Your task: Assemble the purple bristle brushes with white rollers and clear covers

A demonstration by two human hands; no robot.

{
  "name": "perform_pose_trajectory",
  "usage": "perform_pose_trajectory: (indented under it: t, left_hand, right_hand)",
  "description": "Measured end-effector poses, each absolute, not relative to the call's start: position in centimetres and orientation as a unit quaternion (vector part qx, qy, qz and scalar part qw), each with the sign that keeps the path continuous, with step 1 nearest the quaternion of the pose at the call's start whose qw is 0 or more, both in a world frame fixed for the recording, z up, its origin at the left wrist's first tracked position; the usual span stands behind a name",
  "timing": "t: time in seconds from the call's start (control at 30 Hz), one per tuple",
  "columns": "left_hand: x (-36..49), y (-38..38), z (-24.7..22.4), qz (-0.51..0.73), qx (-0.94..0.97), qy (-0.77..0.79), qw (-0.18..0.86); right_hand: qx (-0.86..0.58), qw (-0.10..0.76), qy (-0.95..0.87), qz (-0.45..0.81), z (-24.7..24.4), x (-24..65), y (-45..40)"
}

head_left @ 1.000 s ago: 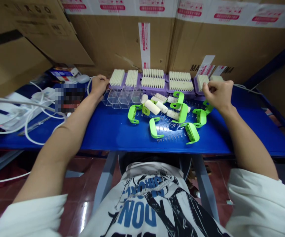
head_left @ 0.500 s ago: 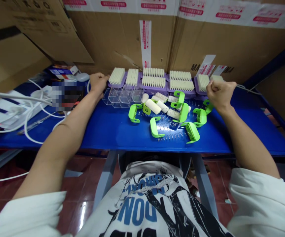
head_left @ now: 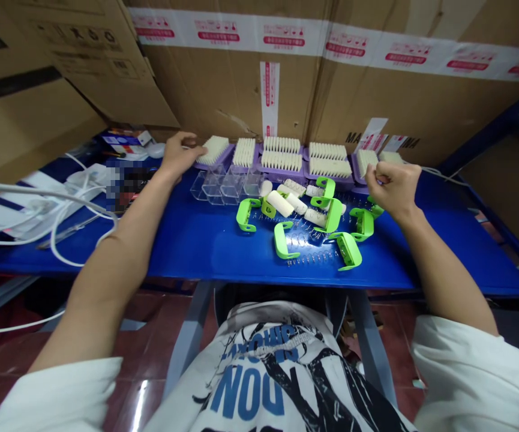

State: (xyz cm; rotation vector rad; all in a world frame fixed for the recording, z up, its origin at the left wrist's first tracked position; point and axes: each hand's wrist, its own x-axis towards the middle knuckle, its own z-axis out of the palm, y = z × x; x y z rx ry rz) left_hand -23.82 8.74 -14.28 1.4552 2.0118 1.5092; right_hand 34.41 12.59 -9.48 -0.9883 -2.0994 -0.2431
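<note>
At the left end of a row, a purple scrub brush [head_left: 215,150] lies with its cream bristles up. My left hand [head_left: 179,155] has its fingers and thumb closed at that brush's left edge, and part of the grip is hidden. My right hand [head_left: 396,185] makes a fist in front of the brush [head_left: 367,161] at the right side, with no object visible in it. Between the hands lie green plastic brackets [head_left: 283,240], cream rollers [head_left: 279,204] and thin metal springs [head_left: 317,258]. Clear plastic boxes [head_left: 223,189] stand just right of my left wrist.
Large cardboard boxes [head_left: 232,78] rise behind the blue table [head_left: 214,246]. White cables [head_left: 56,222] run over the left side, close to my left forearm. A small blue-and-white box [head_left: 126,139] stands at the back left.
My left hand has loosened from a fist and reached right to the end brush, which looks slightly turned. My right fist has shifted a little left. The camera view has tilted up.
</note>
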Motion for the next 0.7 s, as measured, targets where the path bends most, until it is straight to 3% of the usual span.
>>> perform_pose_trajectory:
  t: [0.3,0.43,0.7]
  left_hand:
    - [-21.4,7.4,-13.4,0.428,0.503,0.745,0.096]
    - [-21.8,7.1,-13.1,0.451,0.487,0.743,0.083]
    - [-21.0,5.4,-10.1,0.576,0.491,0.653,0.022]
  right_hand:
    - [-0.31,0.38,-0.871,-0.029,-8.6,32.1,9.2]
    - [-0.228,0.367,-0.902,0.009,-7.8,31.6,7.7]
    - [-0.085,0.228,-0.97,-0.002,-7.8,30.4,6.1]
